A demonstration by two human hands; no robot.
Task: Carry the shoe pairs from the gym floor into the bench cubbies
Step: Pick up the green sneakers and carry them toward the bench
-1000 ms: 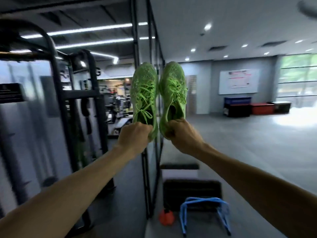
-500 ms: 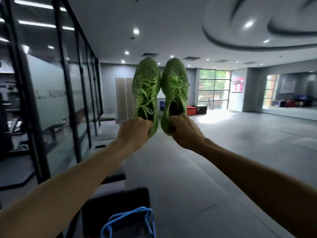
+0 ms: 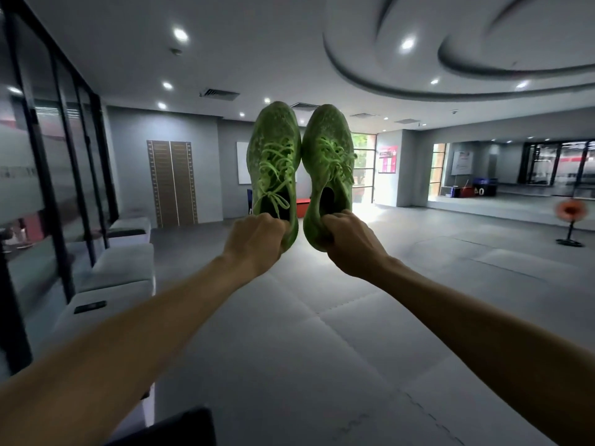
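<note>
Item: one green shoe pair, in transit, not yet stowed.

I am holding the left shoe [image 3: 273, 162] by its heel in my closed left hand [image 3: 256, 241], and the right shoe [image 3: 328, 165] likewise in my closed right hand [image 3: 351, 243], toes up, sides touching, above the gym floor [image 3: 322, 349]. Benches [image 3: 122, 268] are lining the glass wall at left; I am seeing no cubbies, so stowing is remaining.

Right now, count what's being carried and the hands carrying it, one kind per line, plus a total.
Green shoes: 2, left shoe, right shoe
Hands: 2, left hand, right hand
Total: 4
</note>
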